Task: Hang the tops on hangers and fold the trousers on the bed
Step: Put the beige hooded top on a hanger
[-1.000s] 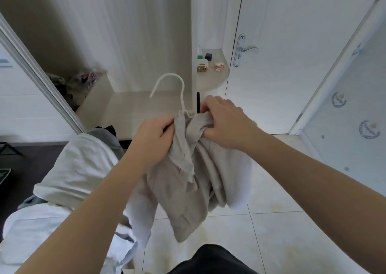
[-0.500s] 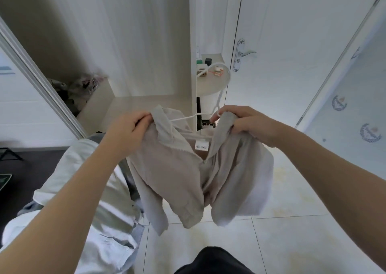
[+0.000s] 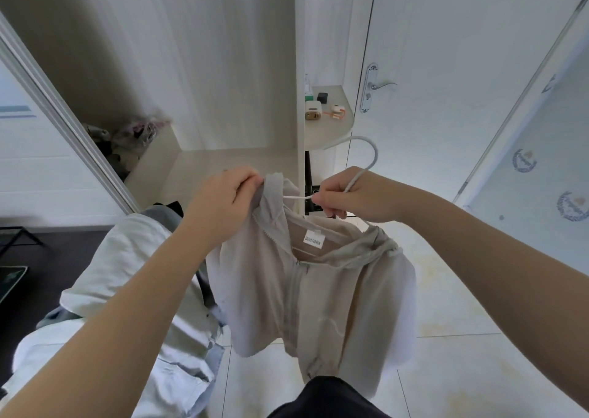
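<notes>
Since half-second-earlier frame: hands spread wider apart, hook swung up clear of fabric, beige top opened out flat, label now facing up.

Left hand (image 3: 223, 199) pinched shut on left collar edge of beige top (image 3: 306, 293) — held high. Right hand (image 3: 353, 197) closed round neck of white hanger (image 3: 366, 159), hook pointing up-right toward corner shelf (image 3: 328, 127).

Top hangs between and below hands, over floor. Hanger bar runs left–right; right shoulder looks seated, left not. Left hand nearer — likely pulls collar over bar end.
</notes>
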The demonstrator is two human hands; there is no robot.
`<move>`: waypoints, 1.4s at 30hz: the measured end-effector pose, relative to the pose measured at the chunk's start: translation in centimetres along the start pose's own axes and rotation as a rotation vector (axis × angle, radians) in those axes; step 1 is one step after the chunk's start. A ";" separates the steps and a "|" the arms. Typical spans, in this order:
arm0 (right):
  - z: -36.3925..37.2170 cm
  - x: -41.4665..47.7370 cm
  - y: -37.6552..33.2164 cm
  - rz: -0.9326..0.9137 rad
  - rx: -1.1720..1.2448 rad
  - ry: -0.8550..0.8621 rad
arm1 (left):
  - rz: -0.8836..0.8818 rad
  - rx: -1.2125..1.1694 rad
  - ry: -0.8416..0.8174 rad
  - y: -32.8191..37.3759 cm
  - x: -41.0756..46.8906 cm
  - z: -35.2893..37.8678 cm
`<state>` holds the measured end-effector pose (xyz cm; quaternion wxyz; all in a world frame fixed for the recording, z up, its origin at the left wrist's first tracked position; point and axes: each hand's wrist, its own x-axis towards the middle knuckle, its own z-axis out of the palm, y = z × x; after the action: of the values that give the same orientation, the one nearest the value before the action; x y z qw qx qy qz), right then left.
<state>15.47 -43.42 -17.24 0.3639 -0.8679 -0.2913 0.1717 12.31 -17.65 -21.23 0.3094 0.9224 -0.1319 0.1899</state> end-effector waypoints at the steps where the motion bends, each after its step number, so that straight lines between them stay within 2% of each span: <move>1: 0.1 0.2 -0.2 -0.002 -0.005 -0.002 | -0.004 -0.011 0.020 0.3 0.0 -0.1; 4: 0.1 0.6 -0.8 -0.022 -0.022 0.017 | 0.002 -0.047 0.030 0.8 0.1 -0.4; 9: 0.5 1.3 -1.6 -0.029 0.063 0.097 | 0.105 0.015 -0.198 0.2 0.1 -0.1; 12: 0.4 1.5 -1.1 -0.074 0.099 0.117 | 0.137 0.006 -0.111 0.0 0.3 0.0; 15: -1.0 0.5 1.6 -0.059 0.142 0.180 | 0.058 -0.038 0.030 -0.9 0.4 -1.3; 19: -1.8 -2.1 6.3 0.002 0.033 0.087 | -0.071 -0.071 0.109 -3.2 0.5 -3.4; 21: -1.1 -2.5 7.2 -0.013 -0.096 0.165 | -0.095 -0.086 0.119 -3.6 0.8 -4.0; 23: -0.1 -2.1 6.6 -0.046 -0.128 0.337 | -0.080 -0.099 0.101 -3.3 1.0 -4.1; 24: 0.1 -1.8 6.2 -0.088 -0.177 0.437 | -0.063 -0.100 0.084 -2.9 1.1 -3.9; 26: -0.2 -1.4 5.3 -0.191 -0.299 0.507 | -0.054 -0.096 0.042 -2.3 1.1 -3.4; 28: -1.5 -1.1 4.4 -0.263 -0.312 0.465 | -0.057 -0.097 0.007 -1.9 1.0 -3.3; 30: -3.6 -1.1 2.8 -0.199 -0.212 0.355 | -0.048 -0.064 -0.007 -2.0 1.0 -3.4; 32: -5.7 -1.1 0.4 -0.130 -0.045 0.251 | -0.045 -0.013 -0.028 -2.1 1.1 -3.4; 35: -7.2 0.3 -2.1 -0.017 0.257 0.200 | -0.022 -0.028 -0.043 -1.6 1.3 -3.2; 36: -7.3 1.1 -2.3 0.027 0.254 0.189 | -0.017 -0.051 -0.024 -1.4 1.4 -3.2; 39: -6.5 2.5 -0.6 0.170 -0.111 0.147 | -0.001 -0.099 0.042 -1.6 1.6 -3.5; 40: -6.2 2.3 0.0 0.181 -0.145 0.174 | -0.002 -0.103 0.057 -2.0 1.6 -3.7; 42: -5.4 1.4 1.1 0.157 -0.059 0.237 | -0.021 -0.082 0.077 -2.7 1.5 -4.3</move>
<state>19.68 -46.02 -14.53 0.3554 -0.9126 -0.1824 0.0873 13.45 -13.06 -18.89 0.3535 0.9024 -0.1180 0.2164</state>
